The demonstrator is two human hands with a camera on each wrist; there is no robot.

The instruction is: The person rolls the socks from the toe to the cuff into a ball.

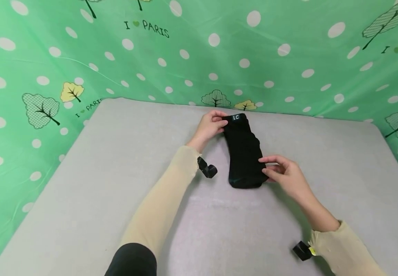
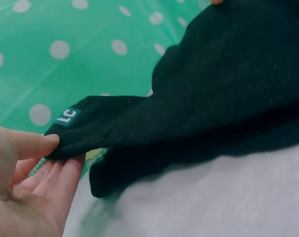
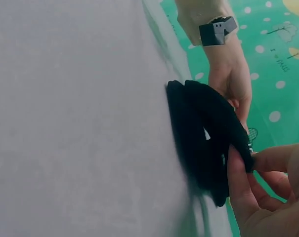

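Hands (image 1: 210,125) (image 1: 285,174) both pinch the black, oblong, LC-labelled knit fabric (image 1: 243,153) right of centre in my head view.

Black cloth (image 1: 243,155), white LC lettering (image 1: 236,117); pale grey tabletop (image 1: 99,184); white-dotted green backdrop (image 1: 199,57); cream sleeves (image 1: 162,191).

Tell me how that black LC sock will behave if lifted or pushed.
The black LC sock will probably flop: its fabric bows in the right wrist view. It is likely light, since the left hand and right hand pinch only its edges. If pushed, it should bunch rather than roll, being flattened, not round.
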